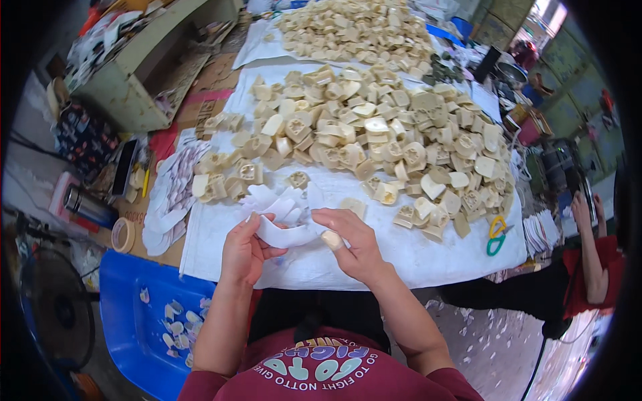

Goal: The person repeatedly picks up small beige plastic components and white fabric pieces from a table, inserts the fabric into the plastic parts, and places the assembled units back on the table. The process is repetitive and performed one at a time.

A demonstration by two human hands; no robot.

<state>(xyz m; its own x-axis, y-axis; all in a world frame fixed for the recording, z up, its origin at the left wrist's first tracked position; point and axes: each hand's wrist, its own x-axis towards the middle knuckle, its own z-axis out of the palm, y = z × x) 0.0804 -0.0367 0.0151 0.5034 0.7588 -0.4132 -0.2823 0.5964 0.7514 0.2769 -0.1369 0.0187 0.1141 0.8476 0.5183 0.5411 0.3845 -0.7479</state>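
My left hand [242,254] and my right hand [351,244] both grip a curved white paper strip [286,234] just above the white cloth [414,257] on the table. Behind the strip lies a small fan of similar white paper pieces [277,197]. A big heap of cream-coloured blocks with cut-out patterns [374,134] covers the cloth beyond my hands. The nearest single blocks [299,179] sit just past the paper pieces.
A second heap of cream blocks [354,30] lies farther back. White cut shapes [170,194], a tape roll [123,234] and a metal flask [87,206] lie left. A blue bin [144,321] stands lower left. Scissors [495,235] rest right, near another person's arm [590,250].
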